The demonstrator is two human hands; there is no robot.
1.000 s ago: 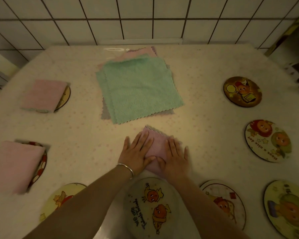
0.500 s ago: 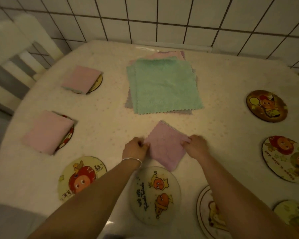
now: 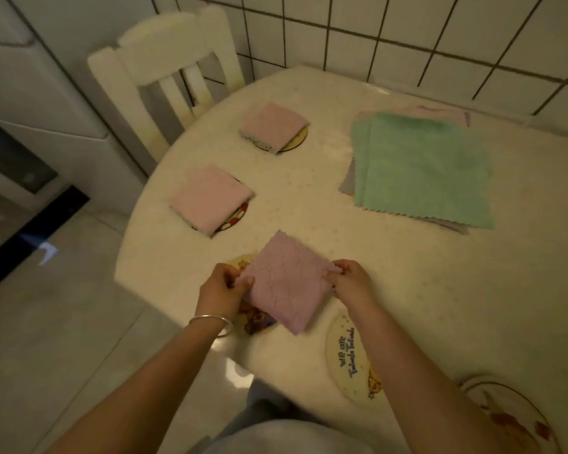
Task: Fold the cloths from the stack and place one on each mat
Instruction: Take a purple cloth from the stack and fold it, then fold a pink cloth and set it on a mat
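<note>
A folded pink cloth [image 3: 287, 283] is held just above the table, over a round cartoon mat [image 3: 256, 319] near the left edge. My left hand [image 3: 222, 291] pinches its left side and my right hand [image 3: 350, 280] pinches its right corner. The stack of cloths [image 3: 423, 168], green on top, lies at the back right. Two more folded pink cloths rest on mats: the nearer one [image 3: 210, 198] on a red-rimmed mat [image 3: 238, 216], the farther one [image 3: 273, 126] on a yellow mat [image 3: 295, 142]. A bare mat with writing [image 3: 348, 355] sits under my right forearm.
Another round mat [image 3: 512, 417] shows at the bottom right. A white chair [image 3: 168, 77] stands at the table's far left. A tiled wall [image 3: 407, 34] runs behind the round table [image 3: 309, 191]. Floor tiles [image 3: 63, 322] lie to the left.
Both hands went from pressing the folded pink cloth flat to pinching its sides, lifting it and carrying it left over the mat near the edge. The view swung left.
</note>
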